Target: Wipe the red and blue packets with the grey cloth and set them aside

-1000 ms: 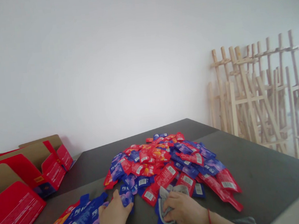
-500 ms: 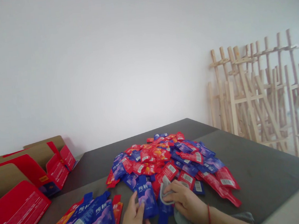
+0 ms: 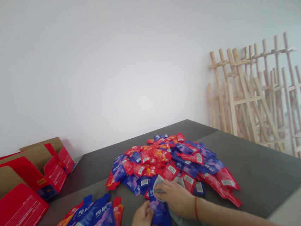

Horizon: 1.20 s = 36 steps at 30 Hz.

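My left hand [image 3: 141, 221] pinches the left edge of a blue pouch [image 3: 157, 212] with white characters and a purple picture. Fingers of my right hand [image 3: 178, 198] are closed on a pale grey cloth [image 3: 181, 224] and rest with it over the upper part of that pouch. A red cord circles my right wrist. Just beyond both hands lies a heap of red and blue pouches [image 3: 161, 155], some with barcodes up. To the left, a smaller stack of blue and red pouches [image 3: 93, 221] lies flat.
Red cardboard display boxes [image 3: 18, 214] with brown insides stand at the table's left. The dark table [image 3: 262, 168] reaches back to a white wall. Beyond its right side, several wooden easels [image 3: 247, 100] lean together.
My right hand has moved left with the cloth and now covers the top of the blue pouch. My left hand has shifted slightly right and down, still holding the pouch.
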Each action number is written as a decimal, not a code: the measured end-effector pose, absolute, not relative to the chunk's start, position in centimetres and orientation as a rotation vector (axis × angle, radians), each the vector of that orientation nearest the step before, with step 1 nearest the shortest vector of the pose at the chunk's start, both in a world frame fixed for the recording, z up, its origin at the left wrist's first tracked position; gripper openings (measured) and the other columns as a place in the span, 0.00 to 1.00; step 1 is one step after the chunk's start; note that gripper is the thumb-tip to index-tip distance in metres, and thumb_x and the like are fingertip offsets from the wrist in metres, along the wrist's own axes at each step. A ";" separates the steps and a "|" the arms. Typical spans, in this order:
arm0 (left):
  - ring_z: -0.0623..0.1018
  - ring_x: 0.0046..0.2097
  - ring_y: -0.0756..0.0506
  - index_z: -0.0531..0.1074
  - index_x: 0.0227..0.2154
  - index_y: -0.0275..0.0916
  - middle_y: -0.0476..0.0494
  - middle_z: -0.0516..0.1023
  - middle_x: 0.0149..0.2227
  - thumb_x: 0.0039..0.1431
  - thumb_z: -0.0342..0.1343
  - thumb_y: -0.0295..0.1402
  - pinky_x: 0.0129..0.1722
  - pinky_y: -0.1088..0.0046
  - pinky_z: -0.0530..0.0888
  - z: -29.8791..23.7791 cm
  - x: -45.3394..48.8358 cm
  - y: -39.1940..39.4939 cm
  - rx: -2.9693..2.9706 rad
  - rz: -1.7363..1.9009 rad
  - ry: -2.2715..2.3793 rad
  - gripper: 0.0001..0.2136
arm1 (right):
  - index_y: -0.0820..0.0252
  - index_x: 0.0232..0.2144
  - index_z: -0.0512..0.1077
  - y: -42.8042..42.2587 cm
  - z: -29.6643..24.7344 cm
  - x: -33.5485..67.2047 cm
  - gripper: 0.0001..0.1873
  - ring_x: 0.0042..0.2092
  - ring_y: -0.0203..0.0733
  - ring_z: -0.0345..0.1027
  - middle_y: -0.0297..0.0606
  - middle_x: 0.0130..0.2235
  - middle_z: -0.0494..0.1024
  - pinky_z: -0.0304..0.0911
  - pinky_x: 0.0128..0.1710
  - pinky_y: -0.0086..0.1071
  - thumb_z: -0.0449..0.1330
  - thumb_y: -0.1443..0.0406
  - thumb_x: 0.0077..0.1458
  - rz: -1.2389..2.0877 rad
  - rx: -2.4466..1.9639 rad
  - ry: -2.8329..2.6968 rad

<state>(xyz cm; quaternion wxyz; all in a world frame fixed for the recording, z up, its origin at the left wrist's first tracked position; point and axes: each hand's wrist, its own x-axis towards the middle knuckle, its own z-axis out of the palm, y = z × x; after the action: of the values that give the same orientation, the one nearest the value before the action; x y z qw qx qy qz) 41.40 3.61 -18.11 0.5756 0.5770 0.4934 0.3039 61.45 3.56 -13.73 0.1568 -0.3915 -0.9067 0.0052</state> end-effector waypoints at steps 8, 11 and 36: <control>0.76 0.19 0.48 0.70 0.41 0.38 0.47 0.79 0.24 0.39 0.58 0.63 0.14 0.77 0.66 -17.8 41.2 3.9 1.292 0.673 1.113 0.35 | 0.58 0.55 0.68 3.3 -13.8 60.4 0.20 0.51 0.49 0.64 0.42 0.55 0.73 0.63 0.47 0.40 0.56 0.65 0.61 -0.104 -0.801 -2.753; 0.76 0.19 0.48 0.69 0.42 0.37 0.46 0.79 0.25 0.44 0.57 0.59 0.14 0.77 0.66 -17.7 41.3 3.8 1.287 0.682 1.115 0.31 | 0.52 0.55 0.69 2.2 -14.2 61.7 0.18 0.51 0.46 0.64 0.37 0.55 0.73 0.61 0.46 0.38 0.55 0.64 0.63 -0.091 -0.608 -2.800; 0.69 0.13 0.50 0.62 0.44 0.39 0.59 0.69 0.14 0.55 0.50 0.56 0.11 0.79 0.57 -18.8 41.7 3.6 1.380 0.720 1.178 0.25 | 0.48 0.50 0.71 1.6 -14.3 64.0 0.13 0.48 0.43 0.64 0.32 0.56 0.73 0.57 0.41 0.36 0.54 0.63 0.66 -0.187 -0.512 -2.827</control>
<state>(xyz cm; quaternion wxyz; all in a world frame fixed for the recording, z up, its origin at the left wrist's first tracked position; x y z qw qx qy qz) 41.73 3.61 -18.78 0.5603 0.5856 0.4999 0.3053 63.97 1.57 -14.27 0.1309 -0.1762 -0.9735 -0.0643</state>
